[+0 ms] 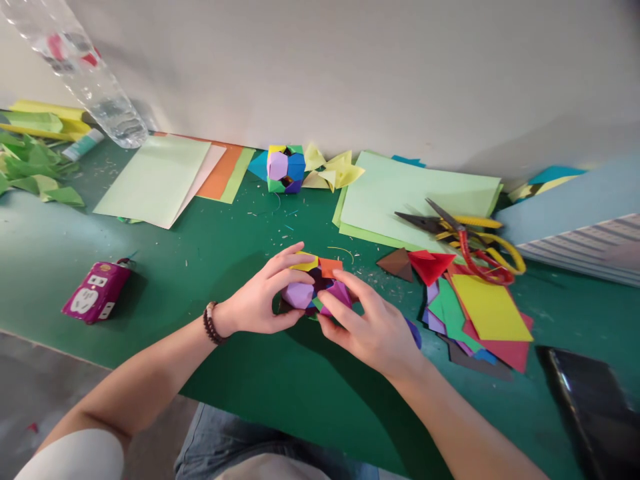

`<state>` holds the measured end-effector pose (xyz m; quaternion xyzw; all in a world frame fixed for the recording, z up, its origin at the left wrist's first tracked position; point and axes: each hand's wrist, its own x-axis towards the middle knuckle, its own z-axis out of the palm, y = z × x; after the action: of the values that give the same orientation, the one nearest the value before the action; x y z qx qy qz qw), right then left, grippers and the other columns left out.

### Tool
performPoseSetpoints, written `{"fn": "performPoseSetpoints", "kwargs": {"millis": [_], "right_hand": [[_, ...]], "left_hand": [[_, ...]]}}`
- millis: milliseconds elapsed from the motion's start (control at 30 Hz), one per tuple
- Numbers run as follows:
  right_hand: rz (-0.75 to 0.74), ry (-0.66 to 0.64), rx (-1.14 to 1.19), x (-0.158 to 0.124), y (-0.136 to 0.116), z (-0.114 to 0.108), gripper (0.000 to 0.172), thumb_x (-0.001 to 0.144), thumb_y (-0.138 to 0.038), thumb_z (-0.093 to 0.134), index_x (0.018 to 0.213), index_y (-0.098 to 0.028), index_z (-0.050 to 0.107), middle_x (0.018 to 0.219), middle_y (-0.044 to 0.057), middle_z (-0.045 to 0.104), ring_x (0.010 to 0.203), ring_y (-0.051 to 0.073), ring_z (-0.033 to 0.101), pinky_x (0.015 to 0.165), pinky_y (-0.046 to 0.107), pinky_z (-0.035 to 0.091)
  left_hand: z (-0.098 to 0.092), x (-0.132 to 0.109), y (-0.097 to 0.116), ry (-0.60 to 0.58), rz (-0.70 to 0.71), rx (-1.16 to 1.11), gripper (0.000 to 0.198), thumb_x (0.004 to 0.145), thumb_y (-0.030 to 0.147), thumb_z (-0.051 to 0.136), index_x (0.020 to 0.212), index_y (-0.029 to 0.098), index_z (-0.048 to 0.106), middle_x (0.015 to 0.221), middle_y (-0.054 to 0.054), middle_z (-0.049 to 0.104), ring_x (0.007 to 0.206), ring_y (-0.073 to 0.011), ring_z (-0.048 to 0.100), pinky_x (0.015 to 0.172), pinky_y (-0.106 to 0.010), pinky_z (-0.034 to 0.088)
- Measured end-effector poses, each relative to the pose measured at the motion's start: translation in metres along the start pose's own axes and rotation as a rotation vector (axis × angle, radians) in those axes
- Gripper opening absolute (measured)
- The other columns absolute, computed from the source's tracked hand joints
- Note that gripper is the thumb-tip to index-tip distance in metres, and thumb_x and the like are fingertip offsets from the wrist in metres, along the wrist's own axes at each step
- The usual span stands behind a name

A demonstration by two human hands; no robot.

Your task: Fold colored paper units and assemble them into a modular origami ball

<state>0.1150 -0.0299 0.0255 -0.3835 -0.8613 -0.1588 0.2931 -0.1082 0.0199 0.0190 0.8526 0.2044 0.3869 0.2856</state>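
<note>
Between my two hands, over the green table, is a many-sided folded-paper ball with lilac, yellow, orange and purple faces and dark gaps. My left hand grips its left side, thumb below and fingers along the top. From the right, my right hand has its fingers closed on the orange and purple faces. Part of the ball is hidden by my fingers. A blue paper piece peeks out beside my right hand. Behind, a similar finished-looking paper ball stands near the wall.
Brown and red folded pieces lie right of my hands, by coloured paper squares. Scissors rest on pale green sheets. A phone lies far right, a purple power socket left, and a plastic bottle leans behind.
</note>
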Motion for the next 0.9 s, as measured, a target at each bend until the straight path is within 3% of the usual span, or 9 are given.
{"fn": "performPoseSetpoints", "kwargs": {"millis": [567, 900], "right_hand": [[0.04, -0.019, -0.034, -0.0018, -0.0049, -0.001, 0.023, 0.087, -0.026, 0.065, 0.108, -0.02, 0.066, 0.112, 0.015, 0.065, 0.088, 0.023, 0.07, 0.069, 0.031, 0.061], [0.029, -0.02, 0.037, -0.0024, -0.0013, 0.0007, 0.035, 0.089, -0.026, 0.068, 0.121, -0.017, 0.059, 0.114, 0.017, 0.066, 0.095, 0.025, 0.071, 0.077, 0.035, 0.063]], "left_hand": [[-0.0009, 0.001, -0.0006, 0.0, 0.019, -0.01, 0.044, 0.082, 0.016, 0.07, 0.121, 0.019, 0.052, 0.137, -0.018, 0.053, 0.144, -0.0367, 0.037, 0.112, -0.067, 0.038], [0.0031, 0.0, -0.0035, 0.038, 0.009, 0.025, 0.043, 0.082, 0.025, 0.074, 0.122, 0.02, 0.057, 0.135, -0.017, 0.055, 0.143, -0.0368, 0.038, 0.11, -0.064, 0.042]]}}
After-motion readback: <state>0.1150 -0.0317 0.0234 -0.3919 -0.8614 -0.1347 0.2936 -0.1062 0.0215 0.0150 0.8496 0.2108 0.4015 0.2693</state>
